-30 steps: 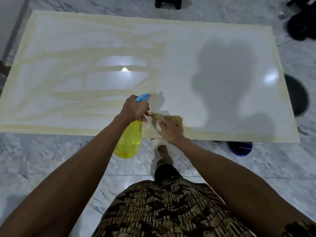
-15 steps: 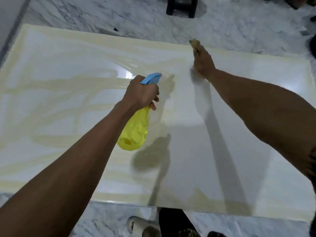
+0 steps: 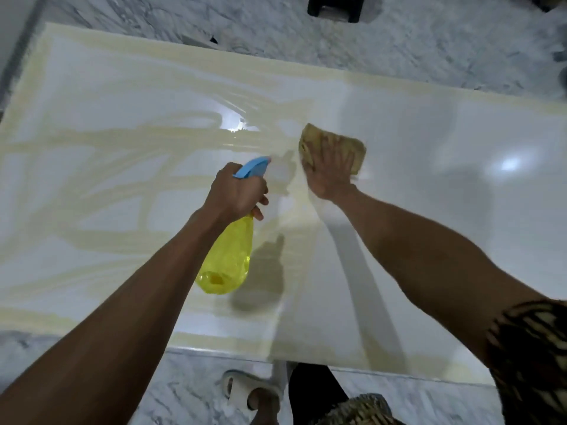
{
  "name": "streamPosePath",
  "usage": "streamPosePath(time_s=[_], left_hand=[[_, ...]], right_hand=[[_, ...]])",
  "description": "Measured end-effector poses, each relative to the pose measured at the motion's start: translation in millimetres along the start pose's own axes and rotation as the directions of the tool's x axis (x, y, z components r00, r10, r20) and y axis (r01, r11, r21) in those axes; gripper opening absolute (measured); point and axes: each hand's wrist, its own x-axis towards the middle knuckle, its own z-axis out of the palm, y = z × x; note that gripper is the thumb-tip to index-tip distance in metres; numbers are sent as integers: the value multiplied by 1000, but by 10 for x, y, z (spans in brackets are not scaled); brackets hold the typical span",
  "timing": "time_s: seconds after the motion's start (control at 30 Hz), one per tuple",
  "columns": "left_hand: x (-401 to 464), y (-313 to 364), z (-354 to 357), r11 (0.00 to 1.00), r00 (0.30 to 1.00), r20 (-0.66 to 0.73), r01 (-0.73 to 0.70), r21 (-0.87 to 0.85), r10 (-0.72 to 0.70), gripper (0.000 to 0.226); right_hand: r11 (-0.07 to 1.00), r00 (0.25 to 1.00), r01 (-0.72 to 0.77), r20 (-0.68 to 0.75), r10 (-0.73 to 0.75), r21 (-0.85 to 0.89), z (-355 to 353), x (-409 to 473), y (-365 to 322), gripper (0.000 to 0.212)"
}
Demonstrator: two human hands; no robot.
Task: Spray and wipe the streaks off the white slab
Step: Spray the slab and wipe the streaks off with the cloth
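Both arms reach forward; left hand (image 3: 237, 191) curled in a grip, right hand (image 3: 329, 171) apparently pressed flat.

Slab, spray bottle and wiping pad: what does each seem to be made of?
White slab: probably polished stone or glazed porcelain; it mirrors lamp glare and shadows.
Spray bottle: translucent yellow plastic body that light shines through, with an opaque blue plastic trigger head.
Wiping pad: tan, matte, soft-looking, likely sponge or folded cloth; it lies under the right hand.
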Motion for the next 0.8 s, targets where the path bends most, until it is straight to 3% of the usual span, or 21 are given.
streamPosePath(time_s=[0.2,0.37,0.53,0.57,0.63,0.7,0.73,0.8], left_hand=[[-980,-571,-265,994,1000,9,-25,103,24,58],[-1815,-1023,-382,995,999,34,-18,95,15,53],[-2223,-1093,-463,996,998,60,-28,90,23,54],[-2246,-1044,-482,994,997,63,-43,103,37,49],[-2229,-908,-505,989,995,70,-78,123,69,48],[-2174,-757,-520,987,993,74,-103,123,95,53],[-2124,-685,-524,986,992,76,-112,120,103,57],[-1990,-536,-532,986,990,87,-120,113,110,56]], right_hand=[[997,998,66,8,-66,-34,842,-1781,-437,58],[987,979,162,127,-160,-9,1458,-3405,-955,62],[997,958,64,278,-73,41,1159,-3462,-1118,51],[990,957,15,286,-55,140,991,-3389,-1079,51],[905,984,-4,161,-72,425,643,-3333,-1073,53],[827,997,70,-10,-78,558,281,-3233,-1025,33],[786,999,18,-46,13,618,115,-3116,-982,28],[673,982,-152,31,187,724,-219,-2787,-872,46]])
